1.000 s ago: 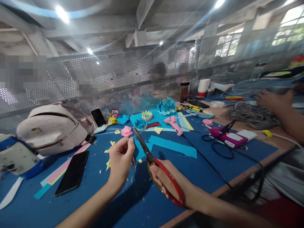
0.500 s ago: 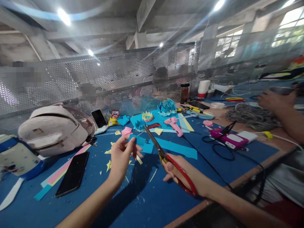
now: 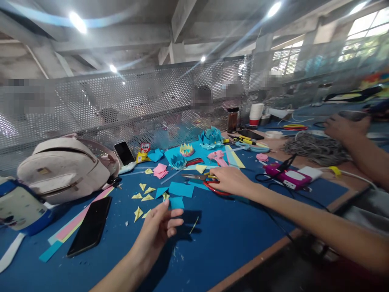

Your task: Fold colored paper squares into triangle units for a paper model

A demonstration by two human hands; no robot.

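My left hand [image 3: 162, 223] is over the table with its thumb and forefinger at a small blue paper piece [image 3: 176, 202], which they seem to pinch; the other fingers are loosely curled. My right hand [image 3: 229, 180] grips the red-handled scissors [image 3: 196, 177] low at the table, blades pointing left. Near my left hand lie a larger blue paper rectangle [image 3: 182, 189] and several folded yellow paper triangles [image 3: 147, 197]. A pink glue gun [image 3: 216, 156] lies just beyond my right hand. Blue folded-paper flowers [image 3: 211, 138] and a yellow one [image 3: 186, 149] stand behind.
To the left are a pale backpack [image 3: 63, 170], a black phone [image 3: 91, 225] and paper strips [image 3: 73, 219]. A magenta device [image 3: 287, 177] with cables lies right, near grey yarn [image 3: 316, 148]. Another person's hand [image 3: 343, 123] holds a bowl. A perforated metal screen [image 3: 146, 105] borders the back.
My right hand has carried the scissors away from me and lowered them, the blades swinging round to the left. My left hand has come nearer to me along with the blue paper piece.
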